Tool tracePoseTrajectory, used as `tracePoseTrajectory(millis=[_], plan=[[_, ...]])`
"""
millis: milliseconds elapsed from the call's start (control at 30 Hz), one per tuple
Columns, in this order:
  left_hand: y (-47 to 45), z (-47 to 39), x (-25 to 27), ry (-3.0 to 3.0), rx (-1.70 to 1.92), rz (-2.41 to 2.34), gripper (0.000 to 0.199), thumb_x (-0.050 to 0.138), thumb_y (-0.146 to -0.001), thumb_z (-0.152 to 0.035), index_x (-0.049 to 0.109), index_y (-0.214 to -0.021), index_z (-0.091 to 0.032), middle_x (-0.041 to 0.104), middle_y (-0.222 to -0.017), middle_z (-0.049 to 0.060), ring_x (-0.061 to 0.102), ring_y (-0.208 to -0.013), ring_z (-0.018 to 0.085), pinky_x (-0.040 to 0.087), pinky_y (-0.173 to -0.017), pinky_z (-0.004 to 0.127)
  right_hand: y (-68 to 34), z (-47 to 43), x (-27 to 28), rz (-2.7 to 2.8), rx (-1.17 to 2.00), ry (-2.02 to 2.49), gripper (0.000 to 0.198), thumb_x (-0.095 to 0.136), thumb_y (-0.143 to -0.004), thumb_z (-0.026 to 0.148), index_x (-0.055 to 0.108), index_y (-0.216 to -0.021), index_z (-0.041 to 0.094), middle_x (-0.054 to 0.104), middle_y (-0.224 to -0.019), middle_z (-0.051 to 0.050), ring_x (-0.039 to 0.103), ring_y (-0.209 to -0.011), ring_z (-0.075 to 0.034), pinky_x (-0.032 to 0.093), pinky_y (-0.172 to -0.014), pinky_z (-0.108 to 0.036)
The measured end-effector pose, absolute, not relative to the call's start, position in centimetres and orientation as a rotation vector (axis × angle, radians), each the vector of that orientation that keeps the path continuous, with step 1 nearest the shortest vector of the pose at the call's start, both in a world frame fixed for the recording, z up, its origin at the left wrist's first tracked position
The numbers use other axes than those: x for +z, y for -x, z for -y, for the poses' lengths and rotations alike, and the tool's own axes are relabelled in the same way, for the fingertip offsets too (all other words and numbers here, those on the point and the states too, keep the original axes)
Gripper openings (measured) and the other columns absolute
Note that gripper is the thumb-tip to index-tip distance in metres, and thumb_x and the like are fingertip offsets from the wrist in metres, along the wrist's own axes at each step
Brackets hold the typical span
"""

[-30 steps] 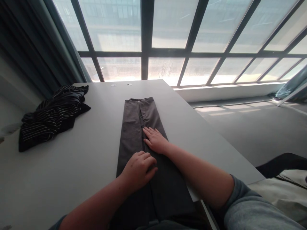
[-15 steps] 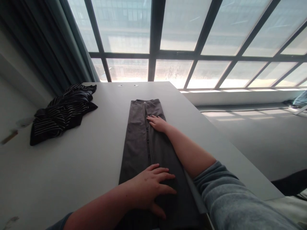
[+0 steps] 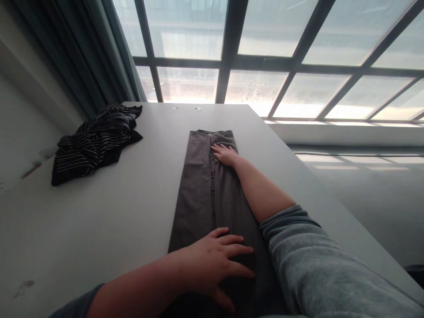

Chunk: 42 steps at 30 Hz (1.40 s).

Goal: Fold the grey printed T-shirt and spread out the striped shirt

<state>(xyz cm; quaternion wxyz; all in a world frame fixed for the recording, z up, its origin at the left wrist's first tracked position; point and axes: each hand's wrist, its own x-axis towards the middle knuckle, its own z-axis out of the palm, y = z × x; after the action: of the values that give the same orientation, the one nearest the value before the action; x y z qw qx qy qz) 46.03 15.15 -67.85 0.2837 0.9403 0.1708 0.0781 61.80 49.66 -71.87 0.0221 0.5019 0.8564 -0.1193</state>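
A dark grey garment [image 3: 195, 194], folded into a long strip, lies lengthwise on the white table. Down its middle runs a seam or opening with small dark marks along it. My right hand [image 3: 225, 154] rests flat near the far end, its fingers spread across the cloth beside that opening. Closer to me, my left hand [image 3: 220, 264] lies over the near part with fingers wide apart and palm down. Neither hand grips the fabric. The garment's near end is partly hidden under my left hand and forearm and runs into dark shadow.
A crumpled black garment with white stripes [image 3: 96, 143] lies at the table's far left. The white table [image 3: 139, 221] has two small oval fittings [image 3: 198, 108] near its far edge. Beyond stand large windows and a dark curtain [image 3: 73, 48]. The table's right edge drops to a grey floor.
The camera view has shifted, so the table and garments appear a little higher and further right. My right hand has slid slightly toward the garment's far end. My left hand stays spread on the cloth.
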Motion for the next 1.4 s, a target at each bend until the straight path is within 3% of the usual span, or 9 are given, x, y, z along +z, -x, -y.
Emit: tracePoseTrajectory(millis=[100, 233, 467, 600, 700, 833, 967, 1133, 1400], plan=[[-46.0, -15.2, -67.5, -2.53, 0.225, -0.424, 0.063, 0.075, -0.088, -0.059, 0.062, -0.143, -0.03, 0.042, -0.167, 0.005, 0.036, -0.156, 0.031, 0.029, -0.127, 0.051, -62.0, -49.1, -71.7, -2.686, -0.338, -1.605, 0.065, 0.031, -0.108, 0.048, 0.025, -0.17, 0.031, 0.008, -0.174, -0.001, 0.014, -0.165, -0.029, 0.014, -0.136, -0.06], [-46.2, -15.3, -67.3, -2.528, 0.265, -0.355, 0.043, 0.076, -0.09, -0.052, 0.071, -0.124, -0.027, 0.059, -0.151, 0.002, 0.057, -0.135, 0.024, 0.042, -0.11, 0.04, -62.8, -47.0, -71.5, -2.698, -0.319, -1.623, 0.071, 0.032, -0.108, 0.051, 0.022, -0.172, 0.02, 0.007, -0.175, -0.007, 0.014, -0.166, -0.027, 0.02, -0.138, -0.046], [-46.5, -15.1, -67.7, -2.592, 0.316, -0.398, 0.036, 0.072, -0.093, -0.05, 0.071, -0.119, -0.025, 0.069, -0.132, 0.002, 0.064, -0.118, 0.021, 0.043, -0.097, 0.035, -63.5, -38.6, -71.7, -2.641, -0.201, -1.648, 0.08, 0.028, -0.107, 0.061, 0.021, -0.172, 0.014, 0.008, -0.174, -0.008, 0.009, -0.166, -0.027, 0.013, -0.139, -0.048], [-46.6, -14.8, -68.0, -2.596, 0.409, -0.559, 0.03, 0.07, -0.095, -0.045, 0.07, -0.118, -0.026, 0.072, -0.124, 0.0, 0.065, -0.112, 0.018, 0.044, -0.094, 0.034, -64.3, -32.5, -71.6, -2.663, -0.203, -1.546, 0.08, 0.027, -0.106, 0.064, 0.024, -0.171, 0.016, 0.006, -0.174, -0.007, 0.01, -0.166, -0.028, 0.015, -0.139, -0.049], [-46.7, -14.8, -68.0, -2.536, 0.484, -0.755, 0.022, 0.068, -0.096, -0.039, 0.071, -0.114, -0.026, 0.072, -0.118, 0.0, 0.066, -0.11, 0.019, 0.044, -0.095, 0.034, -65.2, -27.9, -71.3, -2.68, -0.201, -1.476, 0.078, 0.031, -0.106, 0.062, 0.026, -0.17, 0.018, 0.004, -0.174, -0.006, 0.01, -0.166, -0.029, 0.016, -0.138, -0.053], [-46.8, -15.1, -68.0, -2.36, 0.643, -1.083, 0.013, 0.063, -0.096, -0.029, 0.072, -0.104, -0.023, 0.073, -0.115, 0.002, 0.065, -0.114, 0.021, 0.045, -0.099, 0.036, -66.1, -21.2, -70.7, -2.716, -0.236, -1.33, 0.069, 0.036, -0.107, 0.046, 0.027, -0.17, 0.017, 0.002, -0.173, -0.006, 0.009, -0.166, -0.029, 0.016, -0.138, -0.057], [-46.6, -15.9, -68.4, -2.179, 0.769, -1.335, 0.015, 0.056, -0.097, -0.023, 0.071, -0.101, -0.021, 0.072, -0.112, 0.003, 0.064, -0.111, 0.02, 0.047, -0.103, 0.038, -66.6, -14.9, -69.6, -2.748, -0.324, -1.315, 0.075, 0.044, -0.105, 0.053, 0.025, -0.17, 0.02, 0.008, -0.173, -0.006, 0.009, -0.166, -0.028, 0.017, -0.139, -0.057], [-46.4, -16.5, -69.4, -2.162, 0.768, -1.522, 0.024, 0.057, -0.095, -0.023, 0.074, -0.113, -0.024, 0.068, -0.131, 0.005, 0.059, -0.127, 0.023, 0.046, -0.113, 0.044, -67.0, -9.9, -68.1, -2.659, -0.446, -1.347, 0.077, 0.047, -0.104, 0.049, 0.021, -0.171, 0.02, 0.005, -0.173, -0.005, 0.007, -0.167, -0.027, 0.015, -0.139, -0.056], [-46.3, -16.5, -70.1, -2.306, 0.504, -1.549, 0.045, 0.055, -0.098, -0.034, 0.065, -0.141, -0.024, 0.046, -0.163, 0.007, 0.037, -0.156, 0.03, 0.029, -0.132, 0.054, -68.0, -7.1, -68.4, -2.737, -0.504, -1.331, 0.074, 0.049, -0.104, 0.05, 0.025, -0.17, 0.029, 0.008, -0.173, -0.002, 0.009, -0.167, -0.026, 0.014, -0.14, -0.055]])
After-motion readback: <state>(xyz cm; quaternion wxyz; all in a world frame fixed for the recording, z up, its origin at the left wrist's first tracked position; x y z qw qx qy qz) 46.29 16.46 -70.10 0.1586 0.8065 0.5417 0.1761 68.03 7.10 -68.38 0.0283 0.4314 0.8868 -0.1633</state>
